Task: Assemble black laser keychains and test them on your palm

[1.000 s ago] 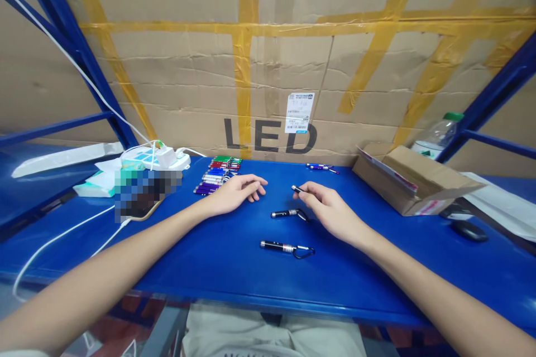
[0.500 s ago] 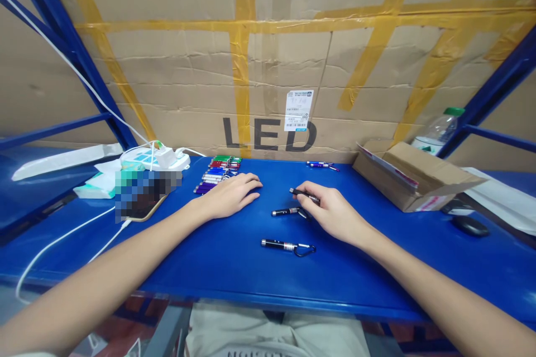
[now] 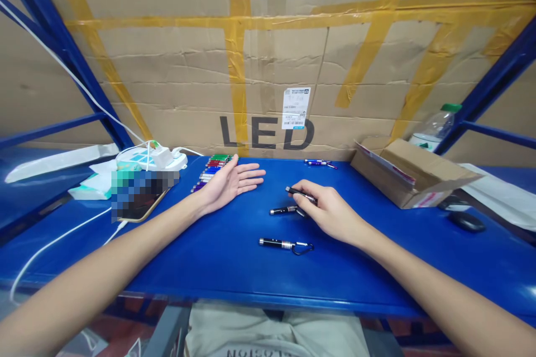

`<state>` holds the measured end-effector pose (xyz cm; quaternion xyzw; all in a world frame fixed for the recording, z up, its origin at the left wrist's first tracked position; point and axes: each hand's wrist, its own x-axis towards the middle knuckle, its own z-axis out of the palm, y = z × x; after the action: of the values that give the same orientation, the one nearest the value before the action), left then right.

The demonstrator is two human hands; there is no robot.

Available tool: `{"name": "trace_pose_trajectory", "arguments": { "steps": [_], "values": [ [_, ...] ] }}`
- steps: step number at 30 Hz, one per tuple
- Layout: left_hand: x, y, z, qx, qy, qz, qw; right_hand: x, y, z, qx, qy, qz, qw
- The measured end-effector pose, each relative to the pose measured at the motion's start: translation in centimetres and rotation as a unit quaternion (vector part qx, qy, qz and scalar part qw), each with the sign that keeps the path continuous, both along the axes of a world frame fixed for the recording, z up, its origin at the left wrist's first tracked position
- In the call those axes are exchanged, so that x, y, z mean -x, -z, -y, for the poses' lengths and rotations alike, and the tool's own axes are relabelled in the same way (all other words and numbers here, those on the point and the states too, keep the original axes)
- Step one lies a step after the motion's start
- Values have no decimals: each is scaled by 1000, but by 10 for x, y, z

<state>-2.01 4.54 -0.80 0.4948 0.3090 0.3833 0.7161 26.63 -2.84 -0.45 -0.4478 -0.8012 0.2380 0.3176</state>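
My left hand [image 3: 228, 183] is turned on its side with fingers spread and the palm showing, nothing in it. Beside and partly behind it lies a row of small penlights [image 3: 213, 164] in green, red, blue, silver and purple. Between thumb and fingers, my right hand [image 3: 329, 205] grips a black penlight [image 3: 300, 194]. Just below that hand another black penlight [image 3: 282, 210] lies on the blue table, its clip end partly hidden. Nearer the front edge is a black penlight with a carabiner [image 3: 275, 243]. A blue penlight [image 3: 316, 162] lies at the back.
On the left are a phone [image 3: 144, 203], a white power strip [image 3: 167, 160], cables and a tissue pack [image 3: 92, 185]. To the right stand an open cardboard box [image 3: 419, 170], a bottle [image 3: 435, 128] and a black mouse [image 3: 467, 221]. A large carton [image 3: 188, 89] rises behind the table.
My left hand has rolled from palm down to palm sideways, its fingers spreading and thumb lifting. My right hand keeps its hold on the black penlight. The view has shifted slightly.
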Motion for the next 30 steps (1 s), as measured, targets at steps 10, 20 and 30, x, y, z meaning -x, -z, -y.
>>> {"name": "trace_pose_trajectory", "arguments": {
  "steps": [10, 20, 30],
  "values": [
    [0, -1, 1, 16, -3, 10, 1000, -1, 1, 0, -8, -3, 31, 999],
    [1, 3, -2, 0, 8, 6, 1000, 1, -1, 1, 1, -15, 32, 999],
    [-1, -1, 2, -18, 7, 7, 1000, -1, 0, -1, 29, -24, 11, 999]
  ]
}}
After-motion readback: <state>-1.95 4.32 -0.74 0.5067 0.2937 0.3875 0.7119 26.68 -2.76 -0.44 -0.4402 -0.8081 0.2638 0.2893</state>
